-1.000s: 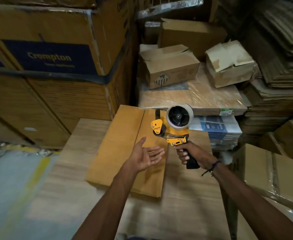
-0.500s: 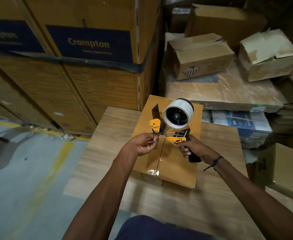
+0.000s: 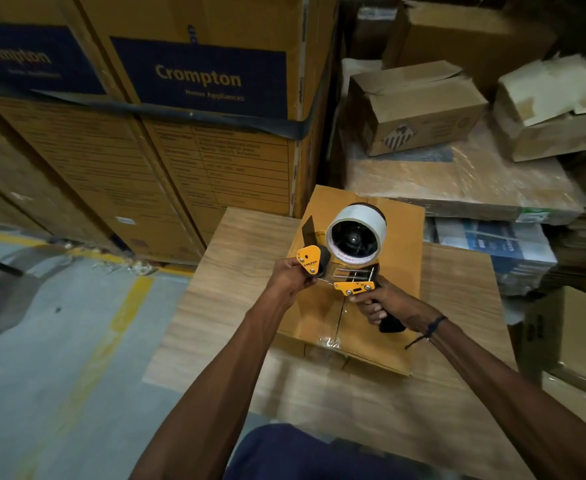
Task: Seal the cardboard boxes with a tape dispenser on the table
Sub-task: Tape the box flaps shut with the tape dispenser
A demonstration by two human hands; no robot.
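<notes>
Hovering above a cardboard box (image 3: 393, 317) on a wooden table (image 3: 236, 306), a yellow tape dispenser (image 3: 348, 258) is gripped by its black handle in the right hand (image 3: 383, 304), while the left hand (image 3: 293, 275) pinches its front roller end; stacked Crompton cartons (image 3: 198, 98) rise behind.

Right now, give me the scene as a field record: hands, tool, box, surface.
left hand: pinching at the front end of the tape dispenser
right hand: gripping the dispenser's black handle
tape dispenser: yellow frame, white roll, held above the box
cardboard box: flaps closed, tape at the near edge of the seam
table: wood-grain, box resting on it
</notes>
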